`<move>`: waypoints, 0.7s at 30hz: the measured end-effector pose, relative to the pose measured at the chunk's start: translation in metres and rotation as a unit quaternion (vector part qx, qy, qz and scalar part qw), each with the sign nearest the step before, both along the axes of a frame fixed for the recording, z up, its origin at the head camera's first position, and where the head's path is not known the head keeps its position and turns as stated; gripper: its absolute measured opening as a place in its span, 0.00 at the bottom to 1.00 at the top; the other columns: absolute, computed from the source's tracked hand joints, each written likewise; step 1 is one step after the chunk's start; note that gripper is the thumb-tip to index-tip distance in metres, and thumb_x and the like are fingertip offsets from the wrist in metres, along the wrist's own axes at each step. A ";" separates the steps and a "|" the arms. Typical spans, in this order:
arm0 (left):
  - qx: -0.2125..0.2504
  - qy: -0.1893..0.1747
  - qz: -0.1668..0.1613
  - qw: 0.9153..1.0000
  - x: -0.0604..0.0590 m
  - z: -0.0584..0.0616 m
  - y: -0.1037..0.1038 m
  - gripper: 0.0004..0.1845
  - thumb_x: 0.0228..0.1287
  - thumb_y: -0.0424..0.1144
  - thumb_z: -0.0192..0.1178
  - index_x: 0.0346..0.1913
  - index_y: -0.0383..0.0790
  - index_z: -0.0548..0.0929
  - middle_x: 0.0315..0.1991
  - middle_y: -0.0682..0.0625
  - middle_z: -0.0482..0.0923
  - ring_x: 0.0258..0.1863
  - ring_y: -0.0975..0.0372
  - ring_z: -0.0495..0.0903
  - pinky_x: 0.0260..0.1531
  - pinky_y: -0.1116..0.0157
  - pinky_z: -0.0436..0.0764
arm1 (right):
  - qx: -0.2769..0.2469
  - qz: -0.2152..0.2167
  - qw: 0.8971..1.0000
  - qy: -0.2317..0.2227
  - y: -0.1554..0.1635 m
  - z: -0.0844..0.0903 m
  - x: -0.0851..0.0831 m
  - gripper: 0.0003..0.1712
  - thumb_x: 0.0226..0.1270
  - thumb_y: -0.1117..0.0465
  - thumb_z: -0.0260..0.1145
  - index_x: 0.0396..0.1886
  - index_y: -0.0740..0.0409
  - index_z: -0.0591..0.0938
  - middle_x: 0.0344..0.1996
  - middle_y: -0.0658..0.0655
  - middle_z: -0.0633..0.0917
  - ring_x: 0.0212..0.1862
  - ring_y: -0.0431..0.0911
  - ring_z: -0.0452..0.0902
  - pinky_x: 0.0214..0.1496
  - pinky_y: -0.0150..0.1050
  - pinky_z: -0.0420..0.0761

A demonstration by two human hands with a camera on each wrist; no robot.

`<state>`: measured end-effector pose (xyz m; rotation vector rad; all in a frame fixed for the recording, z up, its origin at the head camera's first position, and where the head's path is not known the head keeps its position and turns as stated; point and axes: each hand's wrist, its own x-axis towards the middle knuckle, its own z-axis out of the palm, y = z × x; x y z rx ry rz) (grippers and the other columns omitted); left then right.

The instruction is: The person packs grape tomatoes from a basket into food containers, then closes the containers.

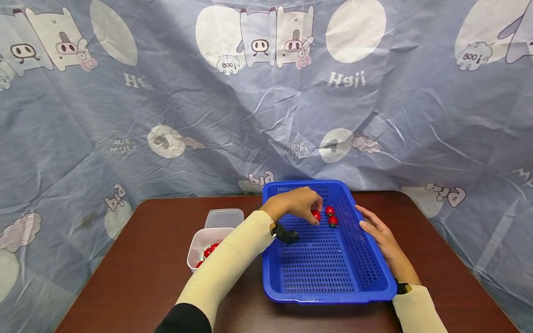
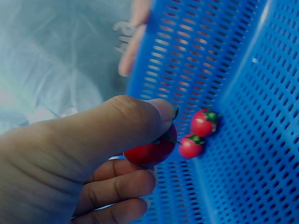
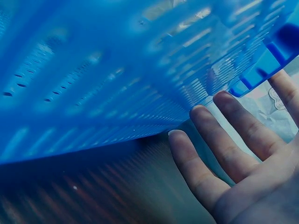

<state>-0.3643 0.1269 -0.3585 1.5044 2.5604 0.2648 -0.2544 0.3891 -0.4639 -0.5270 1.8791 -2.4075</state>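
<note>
My left hand (image 1: 296,202) pinches a red cherry tomato (image 2: 152,151) between thumb and fingers, over the far part of a blue plastic basket (image 1: 329,297). Its green stem shows beside the thumb tip in the left wrist view. Two more cherry tomatoes (image 2: 203,122) lie close together on the basket floor, near the far right corner. At the basket's right side is my right hand (image 1: 385,238), its thumb at the rim. The right wrist view shows its fingers (image 3: 226,156) extended along the outside of the slotted wall.
Left of the basket, a white plastic box (image 1: 198,245) holds several cherry tomatoes, partly hidden by my left sleeve (image 1: 235,254). Behind that box lies a translucent lid (image 1: 225,217). The brown table (image 1: 154,263) ends against a printed grey-blue cloth (image 1: 233,152) hanging at the back.
</note>
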 end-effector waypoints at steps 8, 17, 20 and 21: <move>0.069 -0.007 0.003 0.998 0.018 0.033 -0.042 0.15 0.50 0.48 0.73 0.36 0.46 0.82 0.28 0.59 0.80 0.28 0.70 0.76 0.33 0.75 0.73 | 0.005 -0.008 1.000 -0.005 0.000 0.000 0.001 0.30 0.77 0.67 0.45 0.75 0.60 0.53 0.61 0.60 0.71 0.50 0.47 0.81 0.43 0.45 0.82; 0.132 -0.010 0.016 0.991 0.035 0.055 -0.099 0.13 0.50 0.44 0.73 0.35 0.44 0.82 0.26 0.58 0.80 0.24 0.71 0.78 0.30 0.72 0.76 | 0.002 -0.005 1.000 -0.014 0.001 -0.001 0.002 0.30 0.78 0.66 0.45 0.76 0.56 0.54 0.59 0.57 0.75 0.49 0.48 0.81 0.43 0.46 0.83; 0.146 0.009 0.025 0.989 0.041 0.057 -0.121 0.13 0.50 0.45 0.73 0.36 0.45 0.82 0.26 0.57 0.80 0.24 0.71 0.78 0.29 0.72 0.76 | -0.006 0.003 1.000 -0.011 0.001 -0.001 0.002 0.30 0.78 0.67 0.44 0.76 0.57 0.53 0.59 0.58 0.75 0.49 0.49 0.81 0.43 0.45 0.83; 0.152 0.014 0.026 0.988 0.043 0.057 -0.128 0.13 0.49 0.44 0.73 0.36 0.45 0.82 0.26 0.57 0.80 0.24 0.70 0.77 0.29 0.72 0.76 | -0.008 0.005 1.000 -0.011 0.001 -0.001 0.002 0.30 0.78 0.67 0.44 0.76 0.57 0.53 0.59 0.58 0.75 0.49 0.49 0.81 0.43 0.46 0.83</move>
